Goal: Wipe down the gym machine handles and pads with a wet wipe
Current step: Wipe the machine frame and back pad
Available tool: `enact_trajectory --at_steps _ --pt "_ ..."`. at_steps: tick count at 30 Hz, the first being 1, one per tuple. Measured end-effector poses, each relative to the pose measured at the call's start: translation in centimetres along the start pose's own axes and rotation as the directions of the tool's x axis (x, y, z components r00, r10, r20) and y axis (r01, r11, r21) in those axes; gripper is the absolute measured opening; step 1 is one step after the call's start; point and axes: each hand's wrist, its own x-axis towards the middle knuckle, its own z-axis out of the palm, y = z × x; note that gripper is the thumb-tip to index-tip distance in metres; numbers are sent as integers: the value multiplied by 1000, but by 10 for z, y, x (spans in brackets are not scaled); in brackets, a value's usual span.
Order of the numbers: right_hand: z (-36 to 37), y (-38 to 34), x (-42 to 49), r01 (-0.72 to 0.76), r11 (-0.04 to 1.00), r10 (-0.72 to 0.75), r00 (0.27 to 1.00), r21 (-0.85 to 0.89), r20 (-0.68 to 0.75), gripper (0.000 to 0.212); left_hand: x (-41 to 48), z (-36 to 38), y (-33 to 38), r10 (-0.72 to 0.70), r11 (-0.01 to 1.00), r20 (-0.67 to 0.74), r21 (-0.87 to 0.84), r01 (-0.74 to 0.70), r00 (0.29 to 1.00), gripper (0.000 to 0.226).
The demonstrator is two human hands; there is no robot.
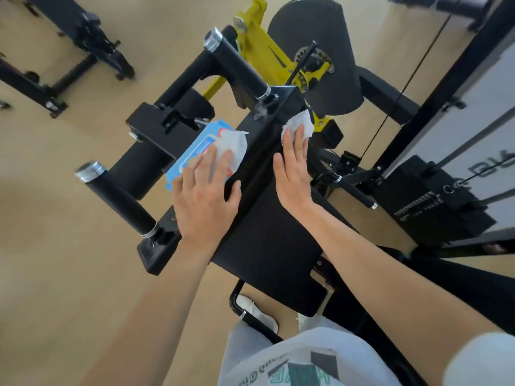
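**Wiping under way on the one pad (267,240)**

The right hand (292,174) is pressing one wipe (299,122) against the pad's far end. Its fingers are straight and close together, with the wipe under the fingertips. Just to its left, the left hand (204,196) is lying spread on one blue pack (195,146). A second wipe (235,144) is poking out by its fingertips. Two handles (117,199) are jutting out to the left of that hand.

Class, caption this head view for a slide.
Right hand presses wipe on pad; left hand rests on wipe pack.
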Motion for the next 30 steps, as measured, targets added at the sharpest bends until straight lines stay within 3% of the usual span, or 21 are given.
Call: enact_trajectory --at_steps 3,9,21,30 --pt "10 -15 -13 -48 994 48 999 96 2 62 2 1 3 -19 1000 -25 3 19 1000 55" --pt "39 -22 -67 6 989 -20 996 150 89 65 2 4 4 -29 1000 -46 0 29 998 54" --pt "-14 -1 52 -124 975 140 987 183 -76 60 -1 7 4 -37 999 -77 10 38 996 53" --pt "6 -10 -10 -54 975 57 998 216 -9 64 0 7 4 -31 999 -89 12 32 996 52"
